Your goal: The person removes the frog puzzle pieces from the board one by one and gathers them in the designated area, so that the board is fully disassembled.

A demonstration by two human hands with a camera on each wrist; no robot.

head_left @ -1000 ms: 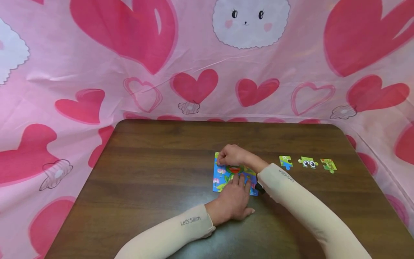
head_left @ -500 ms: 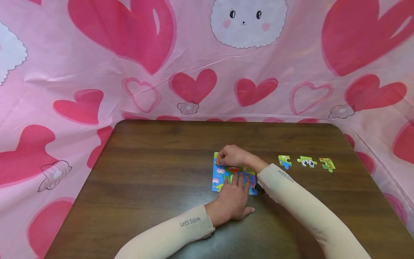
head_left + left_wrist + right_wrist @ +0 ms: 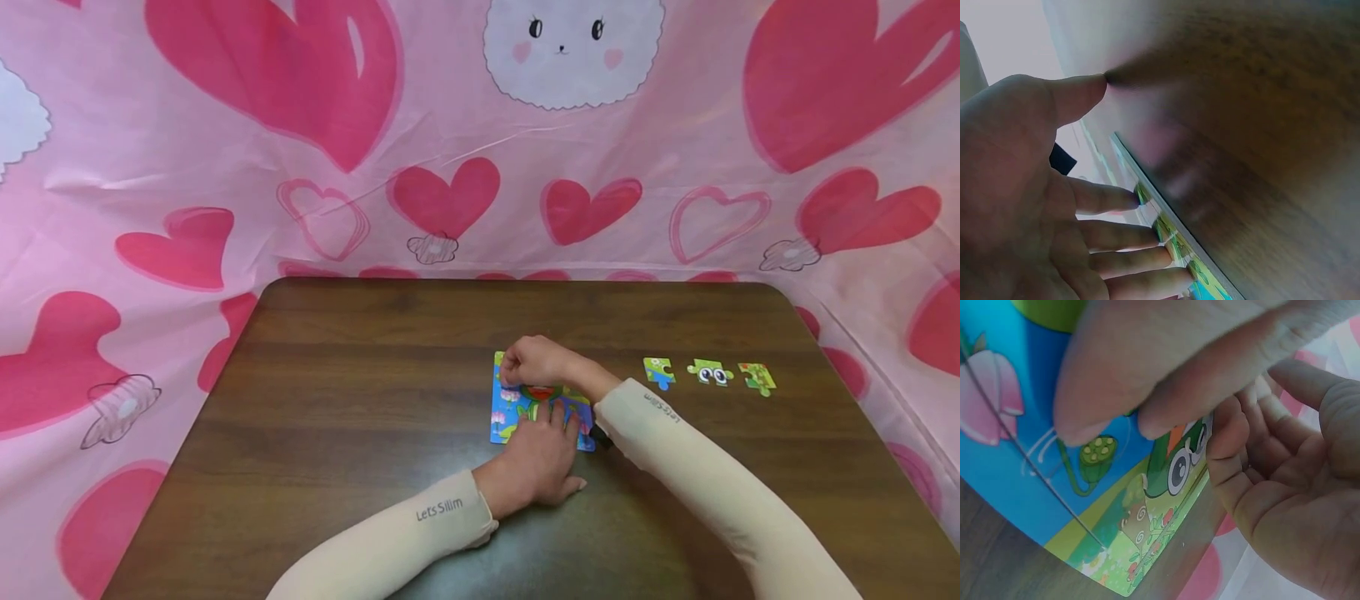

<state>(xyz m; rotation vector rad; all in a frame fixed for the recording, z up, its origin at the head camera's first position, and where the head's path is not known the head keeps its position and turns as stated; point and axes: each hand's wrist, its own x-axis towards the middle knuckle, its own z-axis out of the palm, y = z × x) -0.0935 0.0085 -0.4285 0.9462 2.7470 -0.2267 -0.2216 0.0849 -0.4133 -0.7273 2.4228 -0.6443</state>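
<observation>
A half-built frog puzzle (image 3: 517, 412) lies near the middle of the dark wooden tabletop (image 3: 352, 392). The left hand (image 3: 542, 458) rests flat on its near edge, fingers straight and spread, pressing it down. The right hand (image 3: 534, 362) sits at the puzzle's far left corner, fingers curled down onto a piece there; I can't make out the piece itself. Well off to the right, three loose pieces (image 3: 708, 373) lie in a row. A pink heart-print cloth (image 3: 450, 150) hangs behind.
</observation>
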